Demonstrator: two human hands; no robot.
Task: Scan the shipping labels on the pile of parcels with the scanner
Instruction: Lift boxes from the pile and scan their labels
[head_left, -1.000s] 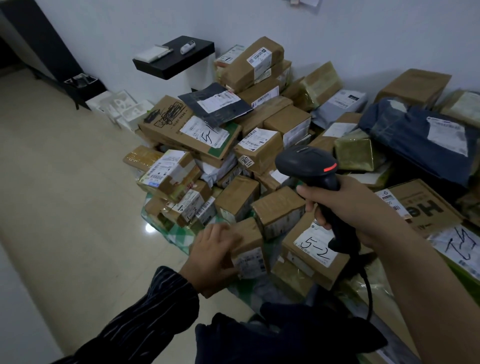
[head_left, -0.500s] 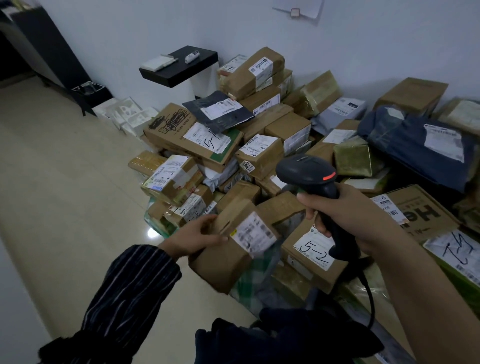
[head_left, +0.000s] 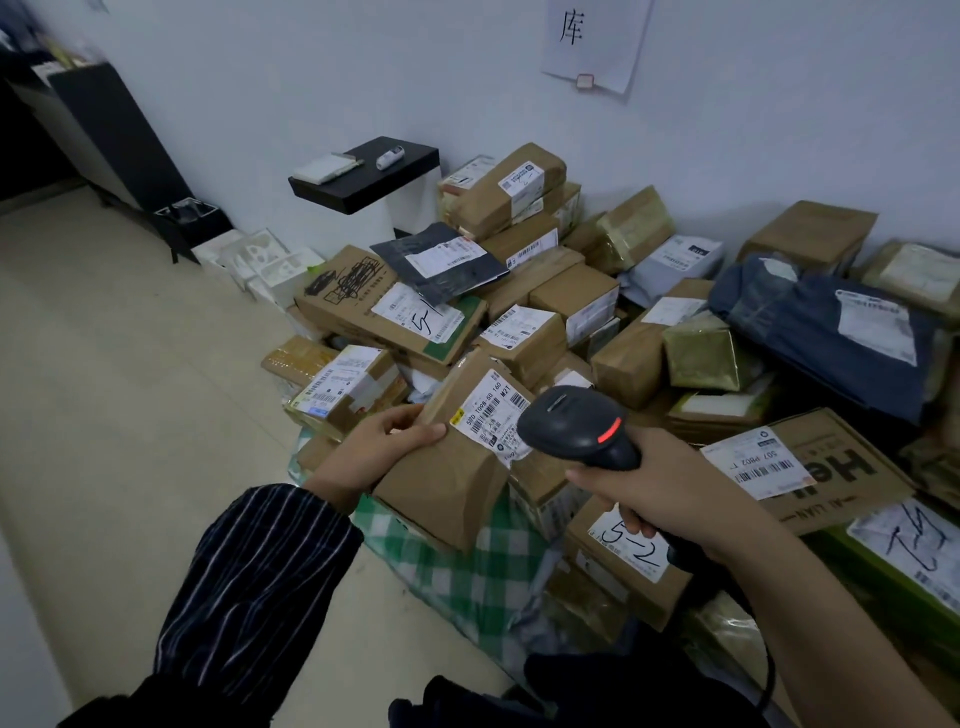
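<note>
head view: left hand (head_left: 382, 446), fingers (head_left: 401, 414) curled round a brown parcel (head_left: 451, 480); right hand (head_left: 670, 491), fingers (head_left: 586, 475) wrapped round the scanner (head_left: 574, 427)

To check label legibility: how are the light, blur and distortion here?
Head view: light is dim and bluish; straight lines bend near the edges; the top-left corner is smeared; the label on the held parcel is fairly sharp.

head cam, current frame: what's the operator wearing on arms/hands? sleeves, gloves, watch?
Left arm: a dark sleeve with thin pale stripes, its cuff ending short of the wrist. The right forearm has no sleeve in view. The left hand and right hand are ungloved; no watch or ring shows.
</note>
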